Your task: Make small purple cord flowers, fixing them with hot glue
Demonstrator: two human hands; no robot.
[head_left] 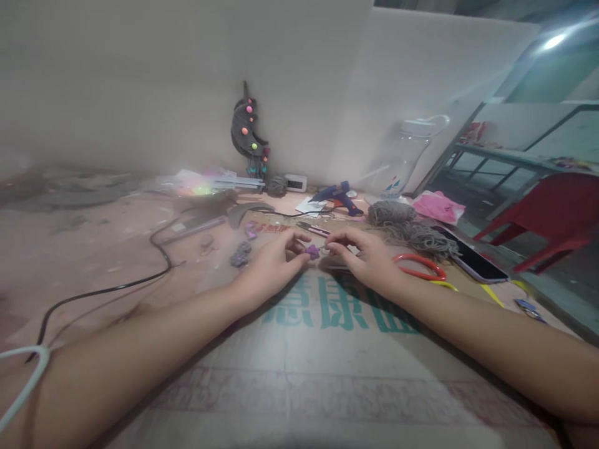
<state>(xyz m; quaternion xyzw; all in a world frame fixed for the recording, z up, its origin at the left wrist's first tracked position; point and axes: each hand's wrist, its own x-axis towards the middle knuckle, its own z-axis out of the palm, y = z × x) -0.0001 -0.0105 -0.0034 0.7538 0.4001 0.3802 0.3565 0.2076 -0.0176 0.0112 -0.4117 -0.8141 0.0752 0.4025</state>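
Pinching a small purple piece [312, 252] in the left hand [291, 253] above the printed cardboard [281, 355], holding the right hand [359, 251] curled just beside it (pinching what, cannot tell), seemingly working it up close, and probably needing steady fingertips next.

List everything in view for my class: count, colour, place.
Purple piece: one, purple, centre
Cardboard: one, tan, lower centre
Glue gun: one, blue, back centre
Crescent ornament: one, grey, against wall
Digital display: one, white, back centre
Yarn: uncounted, grey, back right
Bottle: one, clear, back right
Cloth: one, pink, back right
Phone: one, black, right
Loop handle: one, orange, right
Cord: one, black, left
White loop: one, white, lower left
Chair: one, red, far right
Other small items: uncounted, mixed, scattered
Left hand: one, bare, centre, holding purple piece
Right hand: one, bare, centre
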